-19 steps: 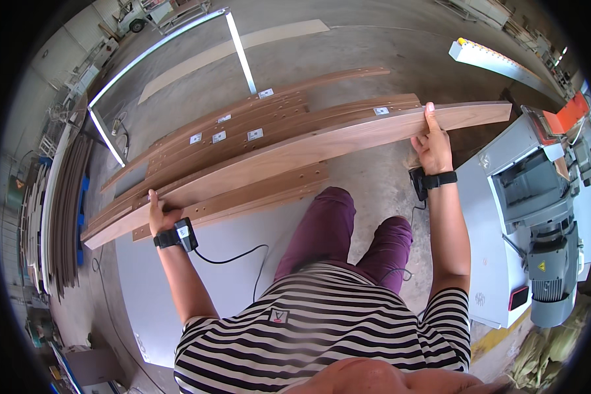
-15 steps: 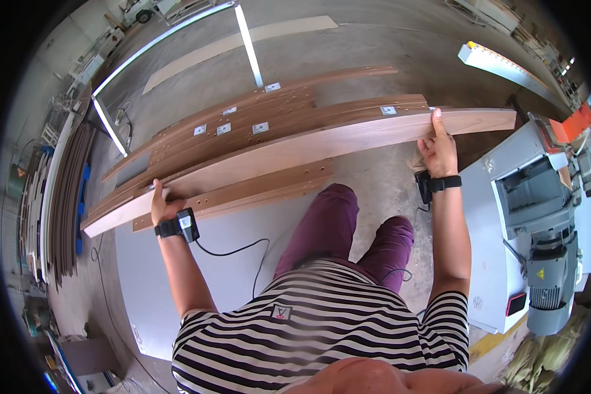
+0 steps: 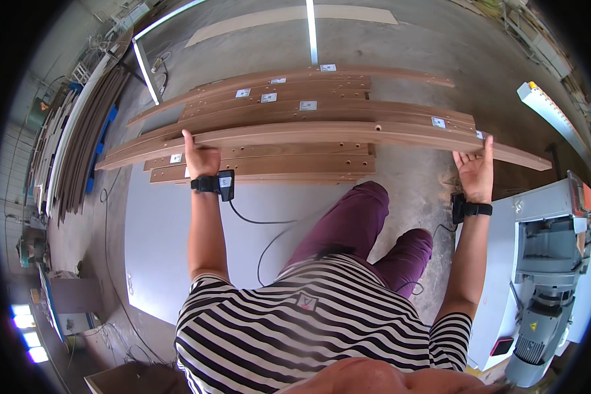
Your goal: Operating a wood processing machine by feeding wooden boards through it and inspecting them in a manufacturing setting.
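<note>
A long brown wooden board (image 3: pixel 289 134) lies crosswise between my hands. My left hand (image 3: pixel 202 159) grips its near side left of the middle, thumb up and the other fingers bent beneath. Toward the right end, my right hand (image 3: pixel 476 174) supports it from below, thumb raised along the edge and palm turned up; those fingertips are partly under the wood. One hole shows in the board's face. Just beyond and below lies a stack of similar brown boards (image 3: pixel 243 105), with small white labels and drilled holes. Both wrists carry black straps with small devices.
A grey sheet (image 3: pixel 164 262) spreads at the near left under the stack. Close on the right stands a machine with a grey motor (image 3: pixel 538 335). More long strips (image 3: pixel 88 144) are piled at the far left. A white metal frame post (image 3: pixel 311 33) rises beyond the boards.
The board has rolled in my hands: its broad pale face no longer shows toward me, and a face with a hole does. Its slant has levelled as my view shifted.
</note>
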`<state>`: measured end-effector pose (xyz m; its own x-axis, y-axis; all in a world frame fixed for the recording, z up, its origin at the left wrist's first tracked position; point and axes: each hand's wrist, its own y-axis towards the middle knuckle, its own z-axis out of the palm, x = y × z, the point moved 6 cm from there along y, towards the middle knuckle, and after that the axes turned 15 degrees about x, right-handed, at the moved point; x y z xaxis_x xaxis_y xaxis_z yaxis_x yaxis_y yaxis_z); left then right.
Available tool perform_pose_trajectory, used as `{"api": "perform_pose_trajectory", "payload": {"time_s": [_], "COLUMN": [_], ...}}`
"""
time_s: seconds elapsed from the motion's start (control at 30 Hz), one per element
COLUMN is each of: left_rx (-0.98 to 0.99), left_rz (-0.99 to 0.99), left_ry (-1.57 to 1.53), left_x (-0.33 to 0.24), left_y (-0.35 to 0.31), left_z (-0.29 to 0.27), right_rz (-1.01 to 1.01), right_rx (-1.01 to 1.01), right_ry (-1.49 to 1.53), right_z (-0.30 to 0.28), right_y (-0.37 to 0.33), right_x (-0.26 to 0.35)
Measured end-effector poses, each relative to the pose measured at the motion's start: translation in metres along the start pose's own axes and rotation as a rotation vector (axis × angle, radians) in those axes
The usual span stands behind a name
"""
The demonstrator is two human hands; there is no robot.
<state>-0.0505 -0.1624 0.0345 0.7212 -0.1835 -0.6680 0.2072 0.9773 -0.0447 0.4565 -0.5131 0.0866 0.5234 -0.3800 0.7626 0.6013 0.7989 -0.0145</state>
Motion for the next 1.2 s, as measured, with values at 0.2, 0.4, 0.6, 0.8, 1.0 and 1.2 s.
{"api": "perform_pose_trajectory", "payload": {"time_s": [0.2,0.4,0.6,0.8,1.0,1.2], "left_rx": [0.072,-0.165,-0.049,0.000,0.659,0.896], "left_rz": [-0.193,-0.170,-0.118,-0.421,0.344,-0.002], "left_ry": [0.078,0.146,0.300,1.364,2.022,2.211], "left_x": [0.013,0.067,0.042,0.030,0.091,0.135], "left_y": [0.041,0.030,0.052,0.071,0.053,0.070], "left_z": [-0.031,-0.098,-0.122,-0.120,-0.004,-0.006], "right_rz": [0.109,-0.001,0.084,0.396,0.380,0.464], "right_rx": [0.046,-0.138,-0.059,-0.031,-0.005,0.086], "right_ry": [-0.019,0.112,0.170,0.006,-0.186,-0.673], "right_z": [-0.069,-0.108,-0.098,-0.118,-0.117,-0.110], "right_y": [0.034,0.033,0.078,0.081,0.060,0.015], "right_x": [-0.031,-0.100,-0.139,-0.188,-0.175,-0.123]}}
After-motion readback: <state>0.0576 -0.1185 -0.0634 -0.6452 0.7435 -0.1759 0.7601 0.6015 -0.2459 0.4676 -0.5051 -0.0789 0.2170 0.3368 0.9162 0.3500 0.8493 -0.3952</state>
